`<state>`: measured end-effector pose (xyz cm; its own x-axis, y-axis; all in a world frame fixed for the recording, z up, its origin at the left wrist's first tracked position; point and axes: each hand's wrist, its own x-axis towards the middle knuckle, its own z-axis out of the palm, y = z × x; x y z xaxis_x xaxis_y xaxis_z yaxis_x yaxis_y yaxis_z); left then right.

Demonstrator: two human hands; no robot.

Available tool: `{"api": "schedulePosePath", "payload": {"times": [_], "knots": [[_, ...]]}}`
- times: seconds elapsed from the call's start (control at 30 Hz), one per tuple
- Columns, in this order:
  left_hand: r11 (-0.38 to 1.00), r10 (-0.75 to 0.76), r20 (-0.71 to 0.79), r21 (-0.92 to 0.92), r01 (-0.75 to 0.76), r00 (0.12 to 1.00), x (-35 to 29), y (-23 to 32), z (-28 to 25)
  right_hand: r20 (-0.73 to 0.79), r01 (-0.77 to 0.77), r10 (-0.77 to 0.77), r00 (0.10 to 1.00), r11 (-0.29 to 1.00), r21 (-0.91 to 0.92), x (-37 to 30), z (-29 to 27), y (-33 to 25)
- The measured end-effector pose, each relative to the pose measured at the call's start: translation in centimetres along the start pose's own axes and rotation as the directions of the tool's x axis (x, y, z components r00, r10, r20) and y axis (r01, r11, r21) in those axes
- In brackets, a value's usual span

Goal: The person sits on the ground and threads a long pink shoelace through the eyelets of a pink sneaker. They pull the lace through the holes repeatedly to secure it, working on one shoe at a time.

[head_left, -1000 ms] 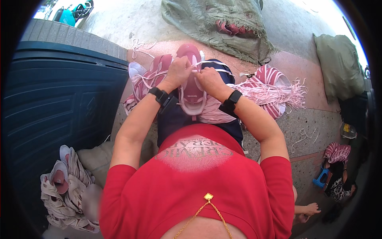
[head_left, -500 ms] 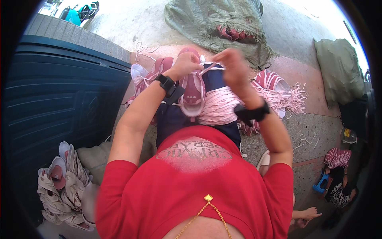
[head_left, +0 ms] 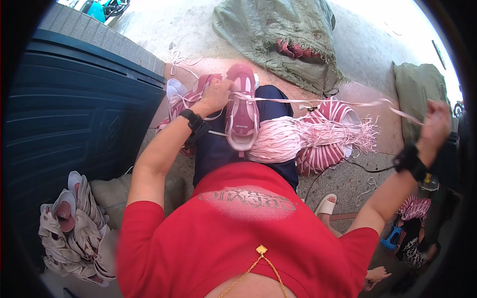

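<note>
A pink sneaker [head_left: 243,116] lies on my lap, toe pointing away from me. My left hand [head_left: 217,96] is closed at the left side of its toe end; what lies under the fingertips is partly hidden. From the eyelets a pale pink shoelace [head_left: 298,101] runs taut far to the right. Its far end is in my right hand [head_left: 436,121], whose fingers are closed and slightly blurred. A thick bundle of pale pink laces [head_left: 276,136] rests over my right thigh, beside the sneaker. More pink sneakers [head_left: 191,97] sit left of my left hand.
Striped pink pieces [head_left: 328,114] lie under the lace bundle. A green woven sack [head_left: 278,44] stands ahead, another sack [head_left: 420,89] at right. Blue panelled doors [head_left: 79,109] border the left. Pale shoes [head_left: 74,233] are piled lower left. Another person's foot [head_left: 325,204] shows at right.
My right hand has swung far out to the right, drawing the lace out long. My left hand has shifted from over the sneaker to its left side.
</note>
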<state>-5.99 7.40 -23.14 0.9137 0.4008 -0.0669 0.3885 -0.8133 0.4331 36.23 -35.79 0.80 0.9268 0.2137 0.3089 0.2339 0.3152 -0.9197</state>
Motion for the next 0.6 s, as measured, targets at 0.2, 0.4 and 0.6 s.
{"api": "schedulePosePath", "payload": {"times": [0.2, 0.4, 0.6], "knots": [[0.993, 0.050, 0.020, 0.109, -0.052, 0.999, -0.3, 1.7, -1.3, 0.604, -0.158, 0.496, 0.623, 0.837, -0.524, -21.2, 21.4, 20.1], [0.940, 0.168, 0.042, 0.293, -0.173, 0.985, -1.4, 0.8, -2.1, 0.659, 0.232, 0.526, 0.538, 0.658, -0.716, -30.2, 29.3, 21.6], [0.981, 0.010, -0.022, 0.196, -0.006, 1.000, -2.8, 2.1, -1.7, 0.740, 0.528, 0.331, 0.585, 0.537, -0.658, -32.5, 31.1, 23.8]]}}
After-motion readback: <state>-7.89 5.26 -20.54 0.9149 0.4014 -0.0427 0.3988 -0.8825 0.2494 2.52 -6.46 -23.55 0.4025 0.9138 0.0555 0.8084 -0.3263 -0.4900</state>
